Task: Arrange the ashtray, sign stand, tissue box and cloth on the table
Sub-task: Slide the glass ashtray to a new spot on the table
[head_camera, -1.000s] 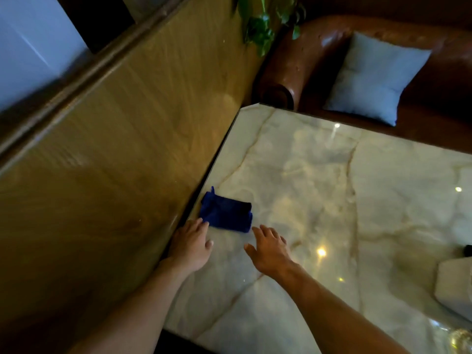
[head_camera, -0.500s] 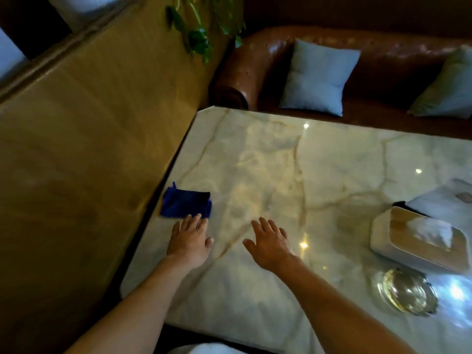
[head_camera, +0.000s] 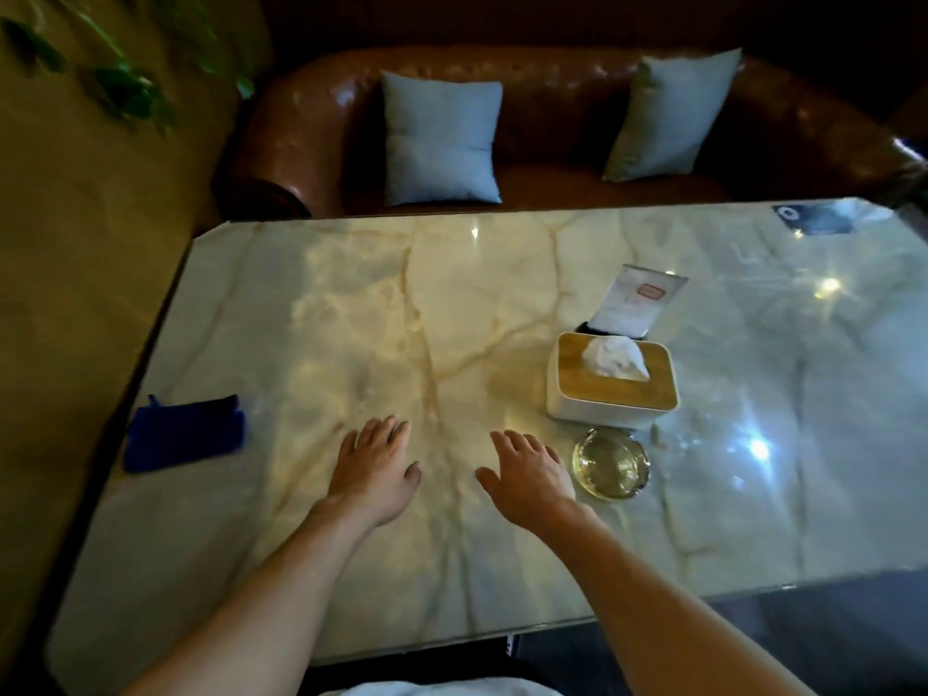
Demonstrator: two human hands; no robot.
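A folded blue cloth (head_camera: pixel 185 433) lies flat at the left edge of the marble table (head_camera: pixel 351 303). My left hand (head_camera: pixel 374 467) hovers over the table's middle, fingers apart and empty, well right of the cloth. My right hand (head_camera: pixel 530 477) is also empty with spread fingers, just left of a clear glass ashtray (head_camera: pixel 611 463). Behind the ashtray stands a white tissue box (head_camera: pixel 610 385) with a wooden lid and a tissue poking out. A clear sign stand (head_camera: pixel 635 303) on a black base rises right behind the box.
A brown leather sofa (head_camera: pixel 552 92) with two grey cushions (head_camera: pixel 442 140) runs along the table's far side. A wooden wall panel (head_camera: pixel 85 273) borders the left edge, with plant leaves (head_camera: pixel 125 87) above. A dark card (head_camera: pixel 813 218) lies at the far right corner.
The view has swung right, bringing the tissue box, ashtray and sign stand fully into sight. Both hands have moved away from the cloth toward the table's middle; the cloth stays put.
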